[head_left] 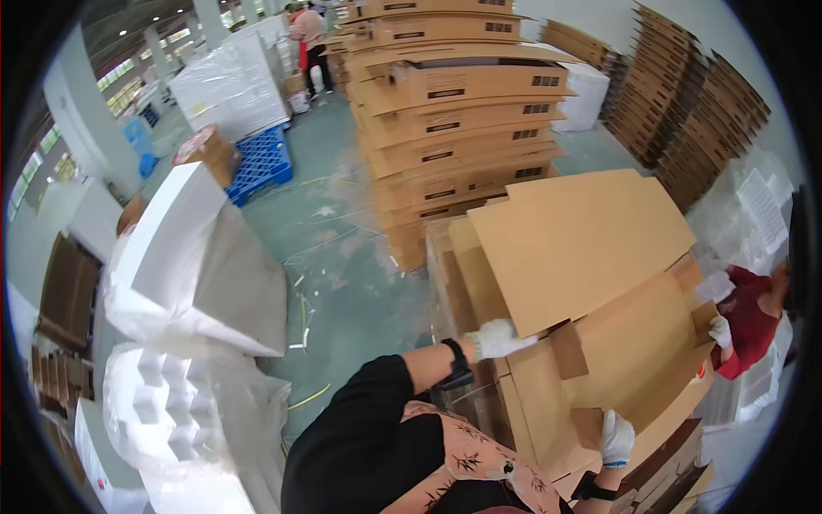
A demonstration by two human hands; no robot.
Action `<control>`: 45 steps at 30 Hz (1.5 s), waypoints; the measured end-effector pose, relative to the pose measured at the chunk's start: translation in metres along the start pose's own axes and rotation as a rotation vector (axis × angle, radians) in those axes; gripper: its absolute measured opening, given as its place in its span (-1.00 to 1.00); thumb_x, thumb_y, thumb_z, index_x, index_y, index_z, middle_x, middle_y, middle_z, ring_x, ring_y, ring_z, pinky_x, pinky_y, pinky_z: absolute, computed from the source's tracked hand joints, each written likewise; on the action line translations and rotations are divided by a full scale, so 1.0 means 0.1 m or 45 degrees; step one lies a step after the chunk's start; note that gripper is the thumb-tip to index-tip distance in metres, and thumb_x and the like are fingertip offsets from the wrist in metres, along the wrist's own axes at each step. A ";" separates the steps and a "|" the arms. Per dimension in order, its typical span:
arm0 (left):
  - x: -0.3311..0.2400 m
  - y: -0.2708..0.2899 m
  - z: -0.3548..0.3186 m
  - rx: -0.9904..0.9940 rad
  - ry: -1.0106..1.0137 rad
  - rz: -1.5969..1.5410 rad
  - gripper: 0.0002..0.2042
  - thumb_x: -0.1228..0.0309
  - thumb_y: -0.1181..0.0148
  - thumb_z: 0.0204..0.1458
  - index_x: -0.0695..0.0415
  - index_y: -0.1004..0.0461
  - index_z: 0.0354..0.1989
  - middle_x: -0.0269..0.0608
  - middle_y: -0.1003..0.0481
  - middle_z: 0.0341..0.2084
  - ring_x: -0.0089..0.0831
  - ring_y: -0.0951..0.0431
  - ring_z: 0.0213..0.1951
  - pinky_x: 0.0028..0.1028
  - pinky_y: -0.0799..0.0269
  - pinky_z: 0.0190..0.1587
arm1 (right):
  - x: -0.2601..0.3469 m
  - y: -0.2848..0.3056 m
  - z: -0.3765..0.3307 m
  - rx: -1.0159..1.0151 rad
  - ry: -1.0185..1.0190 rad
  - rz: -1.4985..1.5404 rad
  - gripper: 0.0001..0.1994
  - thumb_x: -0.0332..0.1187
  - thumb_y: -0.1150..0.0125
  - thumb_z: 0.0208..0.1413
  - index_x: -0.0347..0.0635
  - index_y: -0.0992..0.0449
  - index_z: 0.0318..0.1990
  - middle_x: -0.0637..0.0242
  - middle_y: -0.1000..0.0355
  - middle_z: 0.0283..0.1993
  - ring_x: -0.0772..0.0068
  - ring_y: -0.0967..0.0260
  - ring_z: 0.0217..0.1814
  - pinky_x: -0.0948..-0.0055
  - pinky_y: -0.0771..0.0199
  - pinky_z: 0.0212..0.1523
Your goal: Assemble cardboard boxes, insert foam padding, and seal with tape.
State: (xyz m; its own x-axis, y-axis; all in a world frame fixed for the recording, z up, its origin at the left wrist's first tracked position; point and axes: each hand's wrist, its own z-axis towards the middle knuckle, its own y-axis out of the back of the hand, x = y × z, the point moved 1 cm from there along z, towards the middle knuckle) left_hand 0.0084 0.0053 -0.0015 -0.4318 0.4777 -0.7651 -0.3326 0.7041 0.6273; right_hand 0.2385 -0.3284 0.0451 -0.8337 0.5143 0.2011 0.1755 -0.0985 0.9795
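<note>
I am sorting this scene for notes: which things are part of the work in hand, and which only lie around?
In hand:
- left hand, on the raised flap
- right hand, on the large cardboard box
- co-worker's gloved hand at the box's far end

Lying about:
- stack of flat cartons
- white foam blocks
- blue pallet

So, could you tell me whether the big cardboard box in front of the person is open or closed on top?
Open: the big cardboard box has its large flap raised, with the left hand on the flap's edge.
</note>
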 end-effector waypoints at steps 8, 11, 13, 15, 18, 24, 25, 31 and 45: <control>0.95 0.44 -2.24 -0.472 0.343 -0.009 -0.47 -0.04 0.03 0.17 0.06 -0.43 0.17 -0.03 -0.52 0.03 -0.06 -0.49 0.09 -0.27 -0.37 0.16 | -0.04 -0.01 -0.04 -0.117 -0.026 0.074 -0.55 -0.08 0.13 0.34 -0.32 -0.57 -0.16 -0.16 -0.52 -0.23 -0.24 -0.45 -0.16 0.01 -0.43 -0.15; 1.24 0.57 -3.02 -0.562 0.642 -0.041 -0.49 -0.02 0.00 0.15 0.05 -0.46 0.15 -0.02 -0.53 0.01 -0.07 -0.51 0.06 -0.27 -0.39 0.14 | -0.02 0.01 -0.18 -0.267 -0.071 0.119 -0.48 -0.05 0.16 0.37 -0.44 -0.50 0.00 -0.19 -0.50 -0.05 -0.23 -0.43 0.01 0.10 -0.43 -0.01; 1.51 0.46 -3.56 -0.575 0.780 0.047 -0.50 0.00 0.00 0.13 0.08 -0.48 0.12 0.00 -0.54 -0.02 -0.05 -0.53 0.04 -0.26 -0.40 0.12 | -0.24 -0.21 -0.18 -0.456 -0.097 0.350 -0.50 -0.11 0.14 0.38 -0.44 -0.44 0.11 -0.15 -0.45 0.10 -0.10 -0.41 0.14 0.17 -0.39 0.11; 1.59 0.38 -4.05 -0.599 0.889 0.000 -0.49 -0.01 -0.01 0.13 0.09 -0.48 0.11 0.00 -0.55 -0.02 -0.05 -0.52 0.04 -0.27 -0.40 0.12 | -0.21 -0.31 -0.37 -0.969 0.348 -0.587 -0.63 -0.15 -0.11 0.30 -0.21 -0.48 0.10 0.19 -0.57 0.00 0.02 -0.54 -0.04 0.26 -0.56 -0.14; 1.88 0.28 -4.78 -0.674 0.974 -0.084 -0.48 -0.01 -0.01 0.12 0.09 -0.47 0.12 0.00 -0.55 -0.02 -0.06 -0.52 0.05 -0.27 -0.40 0.12 | 1.16 0.07 -0.54 -0.810 0.311 0.023 -0.67 -0.22 -0.07 0.33 -0.34 -0.56 -0.04 0.05 -0.57 -0.11 0.04 -0.54 -0.14 0.28 -0.56 -0.15; 2.58 0.50 -6.41 -1.116 1.132 -0.229 -0.50 0.01 -0.03 0.12 0.09 -0.47 0.10 0.03 -0.55 -0.04 -0.04 -0.51 0.05 -0.25 -0.37 0.14 | 2.67 -0.46 -0.75 -0.657 0.460 0.067 -0.59 -0.16 0.02 0.35 -0.38 -0.49 0.03 -0.05 -0.50 -0.02 -0.02 -0.46 -0.02 0.20 -0.46 -0.03; 2.71 0.42 -6.93 -1.335 1.199 -0.266 -0.51 0.00 -0.03 0.11 0.09 -0.48 0.08 0.06 -0.55 -0.07 -0.01 -0.51 0.03 -0.21 -0.37 0.13 | 2.92 -0.67 -0.66 -0.397 0.392 0.094 -0.52 -0.14 0.11 0.38 -0.45 -0.43 0.12 -0.16 -0.43 0.12 -0.08 -0.39 0.18 0.20 -0.36 0.16; 3.65 0.59 -9.45 -2.004 2.100 -0.160 -0.35 0.04 -0.12 0.08 0.19 -0.26 0.28 0.07 -0.28 0.27 -0.01 -0.36 0.22 -0.22 -0.28 0.26 | 4.88 -0.70 -1.17 -0.230 0.696 0.102 -0.52 -0.14 0.06 0.35 -0.45 -0.41 0.15 -0.17 -0.40 0.15 -0.12 -0.35 0.22 0.19 -0.32 0.21; 3.90 1.17 -11.12 -1.842 2.786 -0.161 -0.51 0.12 -0.23 -0.05 0.10 -0.42 0.05 0.01 -0.47 0.03 -0.07 -0.53 0.04 -0.17 -0.48 0.08 | 6.15 -0.56 -1.59 -0.138 0.816 0.005 -0.55 -0.32 -0.16 0.17 -0.41 -0.39 0.15 -0.19 -0.41 0.10 -0.16 -0.37 0.16 0.12 -0.37 0.17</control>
State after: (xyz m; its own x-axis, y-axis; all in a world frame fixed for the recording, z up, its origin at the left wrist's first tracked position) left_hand -1.1314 -0.3104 -0.0649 0.1215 -0.9553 -0.2694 -0.0723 -0.2792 0.9575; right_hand -0.3670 -0.1421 0.1154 -0.9862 -0.0934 0.1364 0.1529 -0.2022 0.9673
